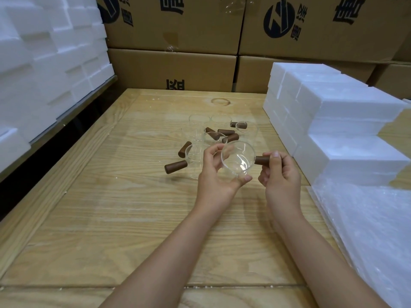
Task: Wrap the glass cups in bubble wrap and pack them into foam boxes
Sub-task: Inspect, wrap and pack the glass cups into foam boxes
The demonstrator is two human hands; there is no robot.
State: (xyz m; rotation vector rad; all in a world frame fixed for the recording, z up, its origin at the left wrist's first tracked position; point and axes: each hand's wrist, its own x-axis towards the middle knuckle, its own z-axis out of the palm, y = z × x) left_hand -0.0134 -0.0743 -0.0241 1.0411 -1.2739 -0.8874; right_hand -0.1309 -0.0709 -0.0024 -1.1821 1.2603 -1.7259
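Head view: the glass cup (pixel 238 160) hangs over the tabletop (pixel 111 207), left of the bubble wrap (pixel 367 230). The left grip (pixel 216 172) curls round its bowl and the right grip (pixel 280 172) pinches its wooden handle (pixel 261 160). If the slick glass slipped, I reckon it would strike the other cups (pixel 200 138).

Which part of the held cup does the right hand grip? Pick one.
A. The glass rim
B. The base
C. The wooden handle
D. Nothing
C: the right hand pinches the brown handle of the cup, while the left hand holds the glass body.
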